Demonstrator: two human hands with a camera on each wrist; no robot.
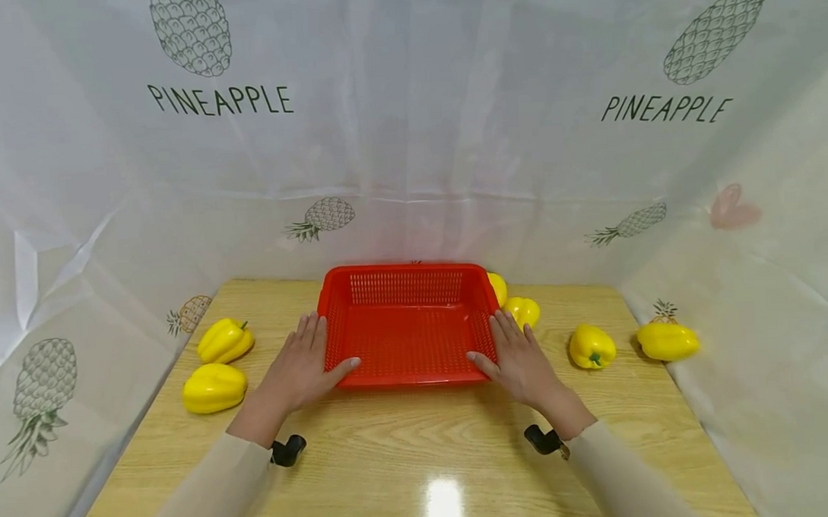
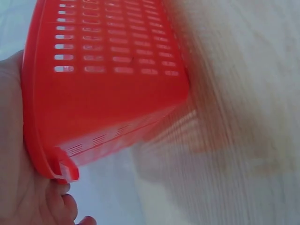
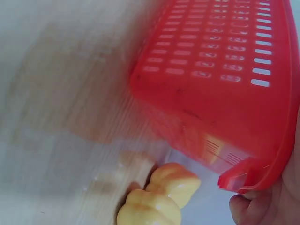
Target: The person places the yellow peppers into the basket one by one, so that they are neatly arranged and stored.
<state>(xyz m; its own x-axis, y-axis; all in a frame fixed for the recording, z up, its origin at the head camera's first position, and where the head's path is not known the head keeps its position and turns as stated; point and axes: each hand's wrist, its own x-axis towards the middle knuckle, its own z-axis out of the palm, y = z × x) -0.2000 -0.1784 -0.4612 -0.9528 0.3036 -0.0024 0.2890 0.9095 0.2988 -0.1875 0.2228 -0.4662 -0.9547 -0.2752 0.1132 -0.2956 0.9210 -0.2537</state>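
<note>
A red plastic basket [image 1: 408, 327] with slotted walls stands between both hands near the back of the wooden table. No items show inside it. My left hand [image 1: 311, 361] holds its left near corner, thumb over the near rim and fingers along the left side. On the right near corner, my right hand [image 1: 516, 357] holds it the same way. The left wrist view shows the basket's near wall [image 2: 108, 89], with several fingertips past the rim corner. In the right wrist view, one fingertip [image 3: 240, 206] shows below the rim.
Two yellow bell peppers [image 1: 214, 387] lie left of the basket. Behind my right hand, two more [image 1: 523, 312] lie against the basket's right side, partly hidden. Farther right are a yellow pepper [image 1: 591, 347] and another [image 1: 667, 342] at the table edge. A pineapple-printed sheet [image 1: 410, 137] hangs behind.
</note>
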